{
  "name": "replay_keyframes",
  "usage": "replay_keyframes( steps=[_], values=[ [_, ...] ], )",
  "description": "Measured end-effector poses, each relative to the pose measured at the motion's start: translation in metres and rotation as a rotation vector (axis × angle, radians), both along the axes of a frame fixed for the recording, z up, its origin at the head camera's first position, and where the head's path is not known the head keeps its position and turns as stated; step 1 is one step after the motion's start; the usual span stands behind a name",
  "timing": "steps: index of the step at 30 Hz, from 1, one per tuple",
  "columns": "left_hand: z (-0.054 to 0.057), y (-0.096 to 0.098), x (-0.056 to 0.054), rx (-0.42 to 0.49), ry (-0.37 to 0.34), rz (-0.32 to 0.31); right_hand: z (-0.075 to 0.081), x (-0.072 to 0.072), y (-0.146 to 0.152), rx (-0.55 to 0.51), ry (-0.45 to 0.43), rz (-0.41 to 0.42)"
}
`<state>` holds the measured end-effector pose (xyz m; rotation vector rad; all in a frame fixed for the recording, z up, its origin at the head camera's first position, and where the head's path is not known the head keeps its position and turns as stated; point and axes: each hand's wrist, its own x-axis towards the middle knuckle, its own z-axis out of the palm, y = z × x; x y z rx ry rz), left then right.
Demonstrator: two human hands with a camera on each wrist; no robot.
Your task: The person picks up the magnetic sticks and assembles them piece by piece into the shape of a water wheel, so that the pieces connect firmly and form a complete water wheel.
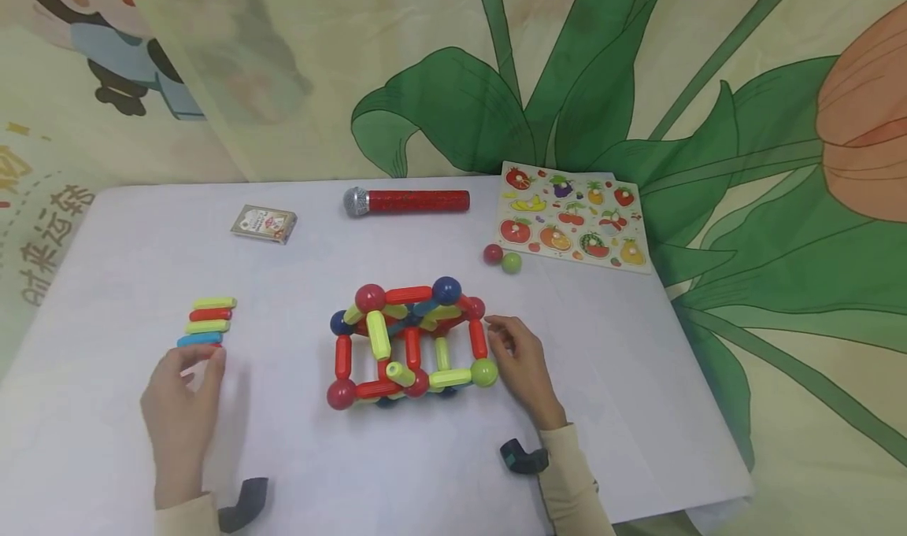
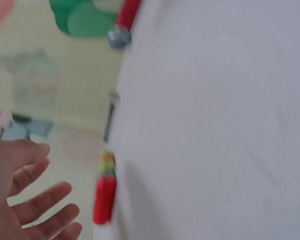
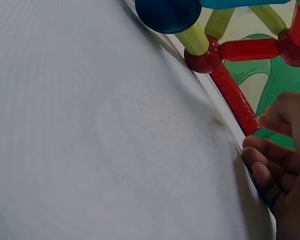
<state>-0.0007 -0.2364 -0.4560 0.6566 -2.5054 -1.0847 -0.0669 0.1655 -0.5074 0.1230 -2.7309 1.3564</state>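
On the left of the white table, my left hand [image 1: 183, 410] is at the near end of a row of short plastic rods [image 1: 205, 327] in yellow-green, red and blue. Its thumb and fingertips are right at the nearest red rod [image 2: 105, 199], which they partly hide in the head view. The left wrist view shows the fingers spread apart beside that rod. A frame of rods and coloured balls [image 1: 412, 347] stands mid-table, one yellow-green rod jutting toward the front. Close to its right side, my right hand [image 1: 523, 367] has loosely bent fingers with nothing in them.
A red microphone [image 1: 418, 201] lies along the back edge, with a small card box [image 1: 264, 223] to its left. At the back right is a fruit-picture board [image 1: 574, 217]. A red ball [image 1: 493, 254] and a green ball [image 1: 512, 263] sit by its lower left corner.
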Motion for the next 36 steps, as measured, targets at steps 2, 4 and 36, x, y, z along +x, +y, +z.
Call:
replay_keyframes(
  steps=[2,4,36],
  values=[
    [-0.007,-0.016,0.004,-0.040,-0.061,0.032,0.002,-0.002,-0.001,0.015,0.001,-0.021],
    [-0.013,-0.025,0.007,-0.016,-0.134,0.052,0.004,-0.010,-0.001,0.039,-0.015,-0.062],
    [-0.026,-0.023,0.011,0.103,-0.195,0.112,0.097,0.057,-0.087,-0.156,0.470,0.398]
  ],
)
